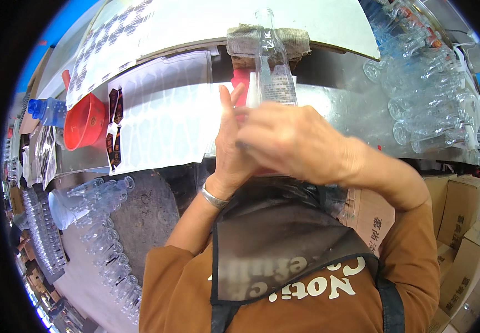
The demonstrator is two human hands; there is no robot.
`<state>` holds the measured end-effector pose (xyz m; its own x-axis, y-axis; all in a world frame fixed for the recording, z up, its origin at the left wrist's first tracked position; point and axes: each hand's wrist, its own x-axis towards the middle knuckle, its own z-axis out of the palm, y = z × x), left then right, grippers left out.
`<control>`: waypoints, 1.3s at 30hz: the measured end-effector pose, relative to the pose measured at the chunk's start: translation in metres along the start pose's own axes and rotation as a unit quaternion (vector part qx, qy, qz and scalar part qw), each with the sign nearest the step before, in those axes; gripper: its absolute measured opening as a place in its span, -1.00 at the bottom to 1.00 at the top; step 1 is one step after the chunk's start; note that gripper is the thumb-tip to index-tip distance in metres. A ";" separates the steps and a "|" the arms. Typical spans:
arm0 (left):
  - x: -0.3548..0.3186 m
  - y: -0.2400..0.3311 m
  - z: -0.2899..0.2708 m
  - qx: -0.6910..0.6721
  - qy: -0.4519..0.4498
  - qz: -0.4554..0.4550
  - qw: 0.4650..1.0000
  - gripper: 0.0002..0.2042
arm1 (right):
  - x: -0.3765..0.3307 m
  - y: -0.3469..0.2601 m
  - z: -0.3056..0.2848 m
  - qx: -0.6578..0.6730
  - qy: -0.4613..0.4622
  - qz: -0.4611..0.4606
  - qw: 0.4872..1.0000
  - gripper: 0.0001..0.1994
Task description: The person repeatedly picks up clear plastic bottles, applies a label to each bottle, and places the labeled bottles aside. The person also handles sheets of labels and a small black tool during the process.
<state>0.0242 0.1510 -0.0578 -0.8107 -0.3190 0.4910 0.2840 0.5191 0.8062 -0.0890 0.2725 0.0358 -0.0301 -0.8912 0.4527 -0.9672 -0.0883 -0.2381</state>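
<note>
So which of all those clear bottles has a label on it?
The upright clear bottle held between both hands. The bottles piled at the right look bare.

The bottle point(270, 61) is clear, glossy plastic (paper-labelled), the surface point(340, 105) shiny metal, the bowl point(84, 122) smooth red plastic, the boxes point(462, 211) matt cardboard.

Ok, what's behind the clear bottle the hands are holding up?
Behind the bottle sits a brownish cloth pad on the metal table's edge, with something red below it. Both hands cover the bottle's lower part, hiding what is behind that.
</note>
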 end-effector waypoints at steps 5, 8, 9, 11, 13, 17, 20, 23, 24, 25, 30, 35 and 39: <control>0.003 0.009 0.000 0.022 -0.020 -0.052 0.998 0.28 | 0.027 0.063 -0.022 -0.160 0.144 0.147 0.965 -0.90; 0.001 0.001 0.000 0.007 -0.012 -0.021 1.000 0.33 | 0.011 0.034 -0.004 -0.039 0.081 0.048 0.995 -0.87; 0.000 0.003 -0.001 0.000 -0.023 -0.045 0.999 0.33 | 0.010 0.048 -0.008 -0.034 0.081 0.077 0.993 -0.87; 0.003 0.007 -0.006 -0.011 -0.039 -0.090 0.995 0.32 | 0.010 0.071 -0.024 -0.026 0.082 0.129 0.988 -0.86; -0.001 0.002 -0.008 -0.026 -0.047 -0.078 0.995 0.30 | 0.007 0.064 -0.028 -0.053 0.131 0.150 0.978 -0.86; -0.002 -0.006 -0.012 -0.074 -0.060 -0.088 0.991 0.28 | -0.011 0.027 -0.016 0.105 0.072 0.081 0.989 -0.86; -0.003 -0.008 -0.017 -0.052 -0.073 -0.076 0.993 0.26 | -0.022 0.062 -0.018 0.117 0.141 0.177 0.967 -0.84; -0.001 -0.010 -0.019 -0.080 -0.082 -0.087 0.990 0.25 | -0.050 0.028 0.000 0.145 0.179 0.099 0.968 -0.79; -0.005 -0.012 -0.019 -0.093 -0.076 -0.100 0.988 0.22 | -0.053 0.015 -0.002 0.190 0.149 0.082 0.967 -0.79; -0.004 -0.013 -0.019 -0.080 -0.080 -0.094 0.989 0.22 | -0.057 0.020 -0.005 0.259 0.123 0.101 0.953 -0.80; 0.008 -0.002 -0.030 0.014 -0.111 -0.044 0.993 0.19 | -0.051 0.087 -0.014 0.107 0.235 0.279 0.925 -0.80; 0.099 -0.012 -0.043 0.006 -0.032 -0.004 0.999 -0.33 | 0.003 0.081 -0.028 0.070 0.127 0.194 0.970 -0.79; 0.176 -0.043 -0.020 0.161 -0.099 -0.017 0.982 -0.48 | -0.005 0.047 -0.004 -0.073 0.134 0.034 0.988 -0.74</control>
<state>-0.1206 0.0570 0.0009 -0.9093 -0.1963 0.3668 0.1048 0.7452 0.6585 -0.1353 0.2745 0.0257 -0.1427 -0.7410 0.6562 -0.9861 0.0498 -0.1582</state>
